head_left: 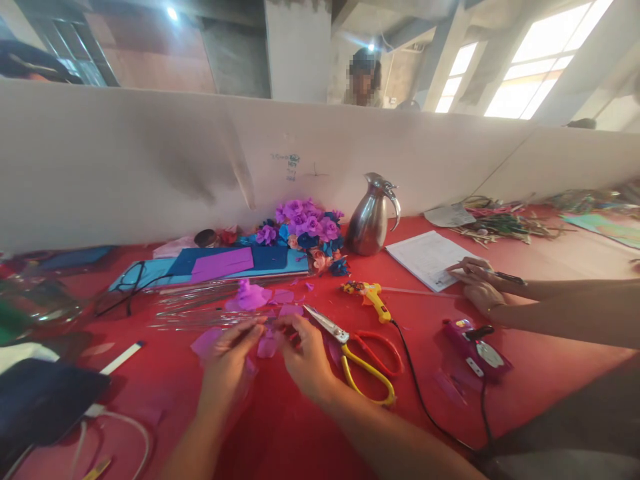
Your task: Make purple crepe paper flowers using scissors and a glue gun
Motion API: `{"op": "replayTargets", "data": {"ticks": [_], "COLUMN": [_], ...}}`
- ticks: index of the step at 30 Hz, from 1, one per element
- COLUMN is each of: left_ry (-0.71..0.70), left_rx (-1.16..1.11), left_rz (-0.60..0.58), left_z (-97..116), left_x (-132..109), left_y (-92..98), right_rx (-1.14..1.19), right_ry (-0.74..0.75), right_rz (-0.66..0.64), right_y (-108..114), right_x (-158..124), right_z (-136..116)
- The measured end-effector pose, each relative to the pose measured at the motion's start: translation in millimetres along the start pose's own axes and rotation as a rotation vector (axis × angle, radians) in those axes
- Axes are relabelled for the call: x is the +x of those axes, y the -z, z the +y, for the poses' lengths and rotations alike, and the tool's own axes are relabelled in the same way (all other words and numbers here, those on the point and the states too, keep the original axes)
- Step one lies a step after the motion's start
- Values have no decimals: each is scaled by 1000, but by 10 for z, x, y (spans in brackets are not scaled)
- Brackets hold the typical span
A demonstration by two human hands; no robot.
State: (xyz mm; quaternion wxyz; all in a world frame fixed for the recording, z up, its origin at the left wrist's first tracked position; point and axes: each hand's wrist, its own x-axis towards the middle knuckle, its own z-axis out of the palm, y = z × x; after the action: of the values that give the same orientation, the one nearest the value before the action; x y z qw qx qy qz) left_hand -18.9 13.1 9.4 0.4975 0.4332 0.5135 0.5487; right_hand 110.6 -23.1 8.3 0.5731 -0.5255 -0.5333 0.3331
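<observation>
Low over the red table, my left hand (231, 353) is closed, thumb and fingers pinched together. My right hand (305, 353) faces it with curled fingers, the fingertips of both a short gap apart. Something small may be in each pinch, but blur hides it. Loose purple petals (267, 345) show between and around the hands. Just beyond the fingertips lies a purple flower piece (247, 297). Thin silvery wires (195, 303) run behind my left hand. Large scissors (345, 340) with red and yellow handles lie beside my right hand, blades partly apart.
Paper flowers (305, 227) and a steel jug (371, 217) stand by the partition. A yellow glue gun (373, 300) and a purple power socket (477, 350) trail cords at right. A co-worker's hand (477, 280) holds a pen over paper (425, 257). Glasses (131, 287) lie left.
</observation>
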Motion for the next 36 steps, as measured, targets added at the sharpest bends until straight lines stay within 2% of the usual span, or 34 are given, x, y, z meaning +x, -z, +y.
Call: {"op": "replayTargets", "data": {"ticks": [3, 9, 17, 29, 36], "left_ry": [-19, -16, -44, -69, -89], "left_rx": [52, 98, 50, -40, -36], "left_rz": [-92, -75, -108, -123, -103], "left_z": [5, 75, -131, -179, -52], "left_x": [-7, -30, 14, 7, -45], "left_y": [-15, -33, 41, 5, -22], "right_rx": [64, 8, 6, -138, -105], "right_ry": [16, -3, 10, 13, 1], "right_rz": [-36, -24, -26, -51, -84], "right_y": [0, -13, -42, -31, -12], "right_x": [-11, -5, -9, 1, -20], "right_z": [-28, -13, 10, 22, -10]}}
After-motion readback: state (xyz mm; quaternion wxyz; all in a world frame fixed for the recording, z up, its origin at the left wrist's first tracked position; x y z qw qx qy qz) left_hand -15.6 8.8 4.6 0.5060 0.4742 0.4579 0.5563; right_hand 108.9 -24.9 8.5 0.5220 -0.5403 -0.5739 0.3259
